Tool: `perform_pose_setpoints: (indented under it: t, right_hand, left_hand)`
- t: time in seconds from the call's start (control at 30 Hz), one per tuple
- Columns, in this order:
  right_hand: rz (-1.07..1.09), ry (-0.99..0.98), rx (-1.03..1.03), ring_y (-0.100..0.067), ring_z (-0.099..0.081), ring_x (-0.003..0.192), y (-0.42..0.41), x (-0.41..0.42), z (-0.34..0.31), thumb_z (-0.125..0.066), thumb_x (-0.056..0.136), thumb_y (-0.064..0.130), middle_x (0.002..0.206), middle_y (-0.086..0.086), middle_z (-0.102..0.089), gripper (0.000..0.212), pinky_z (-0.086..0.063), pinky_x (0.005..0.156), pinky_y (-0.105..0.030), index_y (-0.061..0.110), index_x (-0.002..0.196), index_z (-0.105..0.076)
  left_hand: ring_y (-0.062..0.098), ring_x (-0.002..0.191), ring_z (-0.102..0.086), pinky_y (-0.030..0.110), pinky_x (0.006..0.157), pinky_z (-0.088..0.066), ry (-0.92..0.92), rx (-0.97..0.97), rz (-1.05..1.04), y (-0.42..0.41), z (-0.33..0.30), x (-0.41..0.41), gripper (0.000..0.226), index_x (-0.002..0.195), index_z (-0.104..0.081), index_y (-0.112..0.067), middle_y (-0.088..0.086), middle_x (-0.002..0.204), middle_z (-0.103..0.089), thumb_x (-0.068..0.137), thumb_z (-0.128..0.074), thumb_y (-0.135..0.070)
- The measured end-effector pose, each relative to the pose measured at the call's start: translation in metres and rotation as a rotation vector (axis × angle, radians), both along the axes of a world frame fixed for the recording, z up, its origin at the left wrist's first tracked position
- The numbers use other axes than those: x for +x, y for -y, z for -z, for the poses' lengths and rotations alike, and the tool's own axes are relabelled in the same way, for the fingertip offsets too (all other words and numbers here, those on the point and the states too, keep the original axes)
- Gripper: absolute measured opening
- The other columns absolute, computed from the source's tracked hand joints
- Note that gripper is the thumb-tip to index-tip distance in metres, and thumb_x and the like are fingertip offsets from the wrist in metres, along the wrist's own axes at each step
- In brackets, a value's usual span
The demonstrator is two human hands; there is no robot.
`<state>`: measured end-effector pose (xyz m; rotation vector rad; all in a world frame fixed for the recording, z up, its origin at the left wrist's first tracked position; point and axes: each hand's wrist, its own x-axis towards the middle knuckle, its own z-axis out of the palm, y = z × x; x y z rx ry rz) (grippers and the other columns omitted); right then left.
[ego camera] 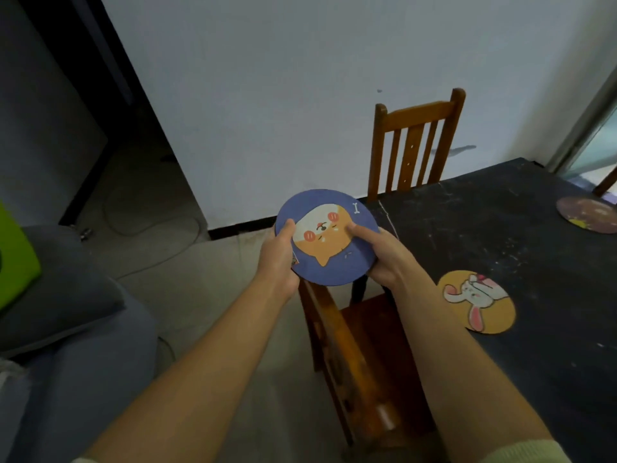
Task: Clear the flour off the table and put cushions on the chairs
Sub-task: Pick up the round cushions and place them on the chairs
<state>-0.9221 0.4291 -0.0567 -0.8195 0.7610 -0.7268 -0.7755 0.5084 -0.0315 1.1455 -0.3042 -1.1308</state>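
A round blue cushion [334, 265] with an orange dog face is held in the air above a wooden chair [364, 355] at the table's near left corner. My left hand [278, 259] grips its left edge, thumb on top. My right hand [380, 255] grips its right edge, thumb on the dog's face. A round yellow cushion [480, 304] with a rabbit lies on the dark table [534, 255]. A purple round cushion [589, 215] lies at the table's far right. Faint white flour streaks mark the tabletop.
A second wooden chair [414, 145] stands against the white wall at the table's far end. A grey sofa [66, 329] with a green cushion [15, 255] sits at the left. A cable [150, 228] trails across the floor near a dark doorway.
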Motion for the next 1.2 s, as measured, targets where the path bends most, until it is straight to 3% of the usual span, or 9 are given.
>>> perform_pose_setpoints:
  t: [0.13, 0.23, 0.33, 0.5, 0.67, 0.77, 0.93, 1.2]
  right_hand:
    - [0.111, -0.199, -0.084, -0.029, -0.062, 0.102, -0.001, 0.050, -0.018, -0.061, 0.089, 0.013, 0.123, -0.015, -0.061, 0.030, -0.051, 0.083, -0.041, 0.008, 0.118, -0.057]
    - [0.220, -0.177, -0.110, -0.028, -0.062, 0.101, 0.015, 0.081, -0.027, -0.059, 0.089, 0.010, 0.122, -0.014, -0.062, 0.031, -0.050, 0.084, -0.042, 0.009, 0.120, -0.057]
    - [0.391, -0.161, -0.052, -0.030, -0.060, 0.105, 0.042, 0.101, -0.028, -0.060, 0.089, 0.010, 0.124, -0.013, -0.060, 0.035, -0.050, 0.088, -0.044, 0.009, 0.123, -0.054]
    - [0.574, -0.175, 0.043, -0.031, -0.056, 0.114, 0.105, 0.132, -0.014, -0.060, 0.090, 0.014, 0.131, -0.011, -0.055, 0.041, -0.049, 0.092, -0.042, 0.010, 0.129, -0.049]
    - [0.712, -0.248, 0.126, -0.032, -0.053, 0.115, 0.174, 0.165, -0.005, -0.060, 0.090, 0.015, 0.131, -0.012, -0.053, 0.043, -0.048, 0.087, -0.040, 0.007, 0.130, -0.046]
    - [0.741, -0.348, 0.188, -0.033, -0.051, 0.117, 0.212, 0.177, -0.005, -0.061, 0.089, 0.023, 0.131, -0.011, -0.052, 0.047, -0.047, 0.091, -0.044, 0.010, 0.131, -0.045]
    - [0.846, -0.321, 0.214, -0.032, -0.053, 0.115, 0.255, 0.183, -0.002, -0.059, 0.090, 0.022, 0.131, -0.011, -0.054, 0.045, -0.049, 0.086, -0.040, 0.009, 0.131, -0.045]
    - [1.191, -0.256, 0.242, -0.026, -0.061, 0.093, 0.303, 0.152, 0.007, -0.058, 0.090, 0.013, 0.121, -0.012, -0.061, 0.035, -0.050, 0.065, -0.031, 0.008, 0.125, -0.052]
  left_hand:
    - [0.021, 0.089, -0.065, 0.035, 0.074, -0.054, -0.014, 0.010, 0.010, 0.002, 0.004, 0.041, 0.019, 0.104, -0.062, -0.021, 0.005, 0.103, -0.067, 0.100, -0.044, -0.026]
    - [0.020, 0.089, -0.064, 0.034, 0.069, -0.054, 0.008, 0.022, 0.032, 0.015, 0.006, 0.072, 0.023, 0.116, -0.058, -0.021, 0.003, 0.106, -0.066, 0.101, -0.041, -0.025]
    - [0.021, 0.086, -0.064, 0.034, 0.069, -0.055, 0.113, 0.091, 0.157, 0.031, 0.006, 0.099, 0.023, 0.110, -0.062, -0.017, 0.008, 0.102, -0.066, 0.098, -0.044, -0.026]
    - [0.018, 0.082, -0.063, 0.033, 0.075, -0.054, 0.581, 0.261, 0.445, 0.088, 0.012, 0.144, 0.027, 0.111, -0.058, -0.015, 0.006, 0.097, -0.065, 0.100, -0.037, -0.027]
    - [0.014, 0.069, -0.054, 0.024, 0.057, -0.041, 0.987, 0.312, 0.691, 0.164, 0.023, 0.177, 0.027, 0.108, -0.059, -0.012, 0.005, 0.087, -0.059, 0.096, -0.036, -0.018]
    - [0.018, 0.079, -0.056, 0.026, 0.067, -0.043, 1.201, 0.270, 0.751, 0.210, 0.025, 0.193, 0.027, 0.103, -0.063, -0.012, 0.003, 0.089, -0.059, 0.095, -0.038, -0.017]
    - [0.027, 0.094, -0.060, 0.037, 0.081, -0.049, 1.409, 0.218, 0.889, 0.277, 0.028, 0.189, 0.031, 0.104, -0.065, -0.007, 0.009, 0.104, -0.064, 0.092, -0.037, -0.015]
    - [0.025, 0.101, -0.057, 0.037, 0.087, -0.049, 1.585, 0.050, 1.178, 0.385, 0.043, 0.156, 0.031, 0.113, -0.059, -0.009, 0.010, 0.115, -0.061, 0.094, -0.036, -0.016]
